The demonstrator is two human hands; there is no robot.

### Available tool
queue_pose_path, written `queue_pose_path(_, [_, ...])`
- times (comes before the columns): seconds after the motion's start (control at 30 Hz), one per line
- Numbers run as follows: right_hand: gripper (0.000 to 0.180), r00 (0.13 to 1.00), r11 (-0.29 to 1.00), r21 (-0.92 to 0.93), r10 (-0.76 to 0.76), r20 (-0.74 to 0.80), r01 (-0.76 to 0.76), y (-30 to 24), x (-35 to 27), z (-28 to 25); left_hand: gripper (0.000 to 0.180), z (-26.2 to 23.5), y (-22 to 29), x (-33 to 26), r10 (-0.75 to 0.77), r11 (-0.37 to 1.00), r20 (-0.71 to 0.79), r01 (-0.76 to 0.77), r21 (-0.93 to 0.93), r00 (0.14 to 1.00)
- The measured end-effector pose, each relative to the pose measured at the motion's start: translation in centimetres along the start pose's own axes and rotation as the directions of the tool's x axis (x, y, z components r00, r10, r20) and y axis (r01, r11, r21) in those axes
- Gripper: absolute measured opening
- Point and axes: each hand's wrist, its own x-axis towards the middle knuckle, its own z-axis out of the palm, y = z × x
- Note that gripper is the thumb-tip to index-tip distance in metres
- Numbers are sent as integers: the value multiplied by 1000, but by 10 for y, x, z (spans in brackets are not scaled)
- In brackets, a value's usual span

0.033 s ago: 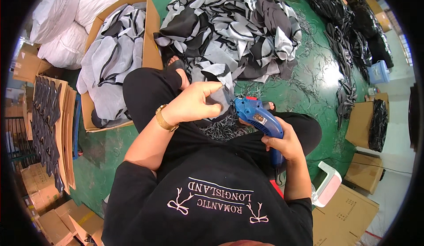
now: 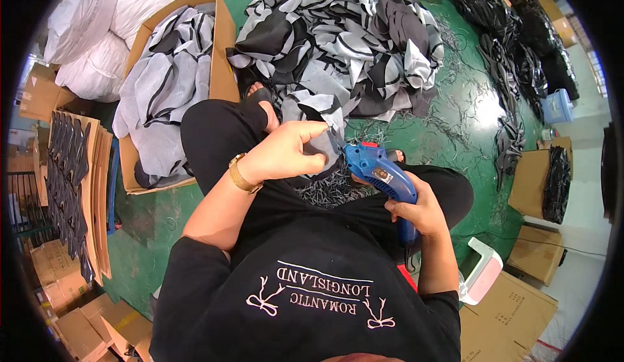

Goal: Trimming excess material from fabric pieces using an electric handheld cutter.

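My right hand is wrapped round the handle of blue electric scissors, a cordless-looking body with a red button and its head toward my left hand. My left hand, with a gold watch on its wrist, is closed on a grey fabric piece. The piece lies between thumb and forefinger, its edge at the cutting head; the blade itself is hard to make out. Beyond my hands a large heap of grey and black fabric pieces covers the floor. Dark cut strips lie below my hands, between my legs.
A cardboard box full of grey fabric pieces stands at my left. White sacks are behind it. Black bags line the right side, with cartons nearer. A white and pink stool-like object stands by my right elbow.
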Motion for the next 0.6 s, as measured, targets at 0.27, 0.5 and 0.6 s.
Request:
queue_pose_path(0.27, [40, 986, 957, 234, -162, -47, 169, -5, 22, 9, 15, 14, -15, 2, 67, 998, 5, -66, -8, 998])
queue_pose_path(0.5, [43, 938, 964, -111, -263, -227, 243, -14, 55, 32, 13, 58, -20, 8, -24, 895, -14, 15, -446, 1000])
queue_pose_path(0.6, [43, 929, 941, -199, -311, -202, 272, -15, 61, 38, 19, 77, -54, 16, -316, 293, -60, 37, -955, 947])
